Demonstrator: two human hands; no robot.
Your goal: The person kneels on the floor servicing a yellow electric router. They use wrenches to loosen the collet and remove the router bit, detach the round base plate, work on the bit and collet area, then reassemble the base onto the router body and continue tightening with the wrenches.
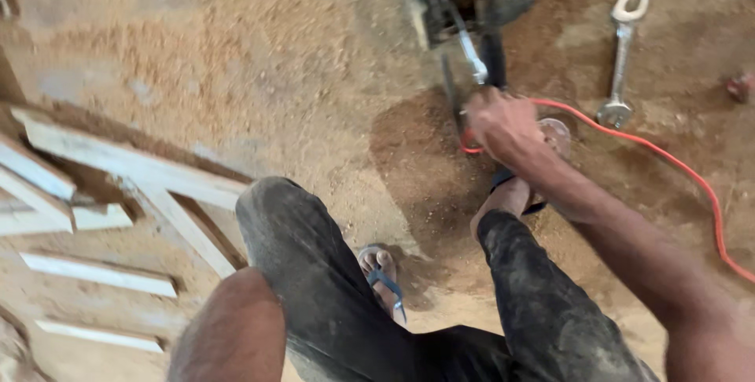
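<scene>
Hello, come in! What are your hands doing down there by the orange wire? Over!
Right hand down at the orange cable, grip unclear. Left hand out of frame. Spanner lies apart on the sawdust.

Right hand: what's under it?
Under the right hand lies the orange cable, with a pale round object showing beside it. The sawdust floor surrounds them. Whatever the fingers grip is covered.

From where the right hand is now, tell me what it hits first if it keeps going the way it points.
Probably the machine just ahead: the right hand points up-frame toward its dark lower part, with the orange cord at the hand. Depth is unclear, so any gap is hard to judge.
</scene>
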